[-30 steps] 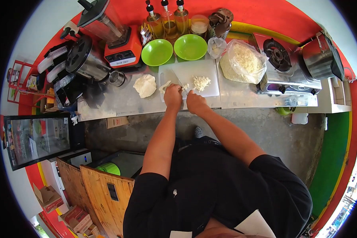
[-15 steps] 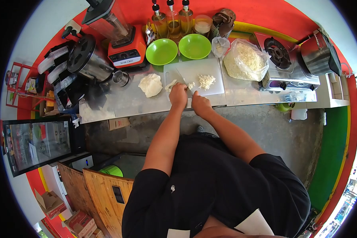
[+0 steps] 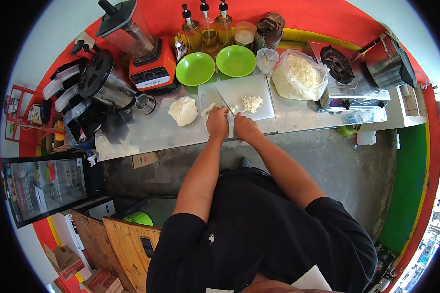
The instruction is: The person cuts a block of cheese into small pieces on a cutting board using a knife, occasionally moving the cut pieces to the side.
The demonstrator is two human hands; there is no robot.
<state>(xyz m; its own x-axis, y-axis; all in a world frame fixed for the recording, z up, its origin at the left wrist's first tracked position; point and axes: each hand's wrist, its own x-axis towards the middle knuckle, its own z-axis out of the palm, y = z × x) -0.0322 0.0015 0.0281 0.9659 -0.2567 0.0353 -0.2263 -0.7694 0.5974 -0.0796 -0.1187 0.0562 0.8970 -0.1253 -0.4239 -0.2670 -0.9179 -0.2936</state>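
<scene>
My right hand (image 3: pixel 246 127) is closed round the handle of a knife (image 3: pixel 223 99), whose blade points up and left over the white cutting board (image 3: pixel 265 85). Beside it, my left hand (image 3: pixel 217 123) has its fingers curled down on the board, by a pale strip (image 3: pixel 208 110); what lies under the fingertips is hidden. A few small cut bits rest near the blade, and a pile of chopped pale pieces (image 3: pixel 252 103) lies to the right. Left of the board sits a large whitish lump (image 3: pixel 183 111) on the steel counter (image 3: pixel 146 134).
Two green bowls (image 3: pixel 195 69) stand behind the board, with pump bottles (image 3: pixel 209 35) further back. A red blender (image 3: pixel 153 71) and a metal pot (image 3: pixel 105 80) are at the left. At the right are a bag of shredded food (image 3: pixel 299 75) and a gas stove (image 3: pixel 349 90).
The whole view has shifted slightly. The knife blade now shows more clearly, angled up and left between my hands. Both hands remain close together at the board's front edge.
</scene>
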